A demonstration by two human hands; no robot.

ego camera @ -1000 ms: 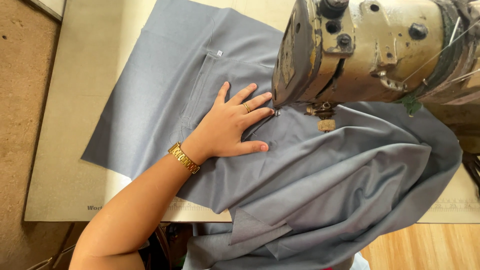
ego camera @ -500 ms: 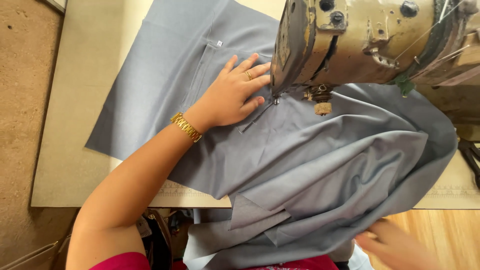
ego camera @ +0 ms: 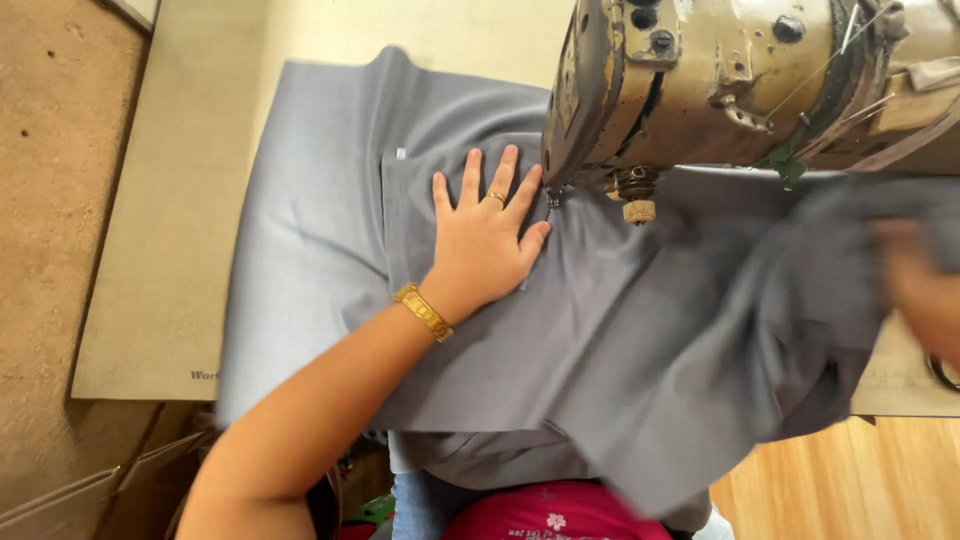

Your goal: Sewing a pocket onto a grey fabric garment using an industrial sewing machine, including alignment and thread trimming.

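Sewing machine [ego camera: 740, 90] overhangs the table [ego camera: 170, 250]. Grey fabric [ego camera: 620, 350], creased. Left hand [ego camera: 485, 245]: fingers spread flat on it. Right hand [ego camera: 920, 290]: blurred, grip indeterminable.

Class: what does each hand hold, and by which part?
Left hand lies flat on the cloth, gripping nothing. Right hand is blurred; cannot tell.

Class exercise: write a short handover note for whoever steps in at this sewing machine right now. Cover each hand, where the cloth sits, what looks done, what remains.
Left hand: flat, fingers spread, pressing the grey fabric beside the needle.
Right hand: blurred at the right edge, against bunched fabric; grip unclear.
Fabric: spread over the table, under the sewing machine, rest hanging toward the lap.
Done: cloth positioned under the needle.
Left: finished stitching cannot be made out.
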